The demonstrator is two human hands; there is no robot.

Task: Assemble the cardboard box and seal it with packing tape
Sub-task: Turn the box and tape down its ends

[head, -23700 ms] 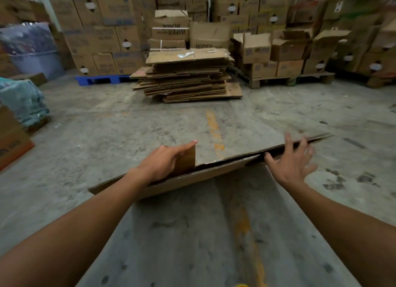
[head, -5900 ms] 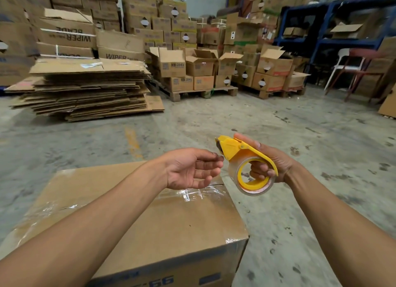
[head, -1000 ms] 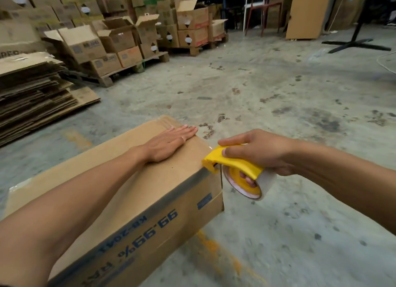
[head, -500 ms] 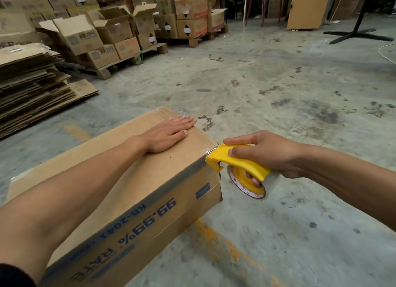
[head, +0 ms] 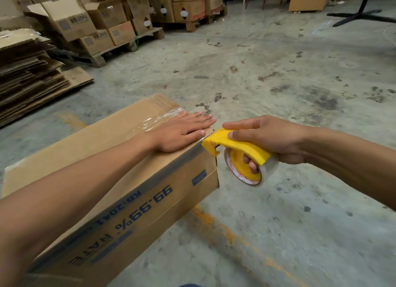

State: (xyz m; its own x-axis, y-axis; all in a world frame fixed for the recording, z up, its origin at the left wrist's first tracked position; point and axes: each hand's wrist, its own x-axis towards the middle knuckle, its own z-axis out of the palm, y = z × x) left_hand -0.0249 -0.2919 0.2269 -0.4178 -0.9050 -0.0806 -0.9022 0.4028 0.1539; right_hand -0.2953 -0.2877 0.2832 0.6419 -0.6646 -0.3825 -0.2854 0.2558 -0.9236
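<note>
A brown cardboard box [head: 132,201] with blue print stands assembled on the concrete floor, its top flaps closed. Shiny clear tape [head: 158,118] runs across the top near its right end. My left hand [head: 182,130] lies flat, palm down, on the top at the right edge, fingers reaching past it. My right hand [head: 272,138] grips a yellow tape dispenser [head: 237,147] with a roll of clear tape. The dispenser's nose touches the box's upper right corner, just beside my left fingertips.
A stack of flattened cardboard [head: 30,72] lies at the far left. Open boxes on wooden pallets [head: 102,29] stand behind it. A black stand base [head: 360,16] sits at the far right. A faded yellow line [head: 225,231] crosses the floor under the box.
My left hand has slid right along the box top until its fingers overhang the edge. The dispenser has risen from the end face to the upper corner.
</note>
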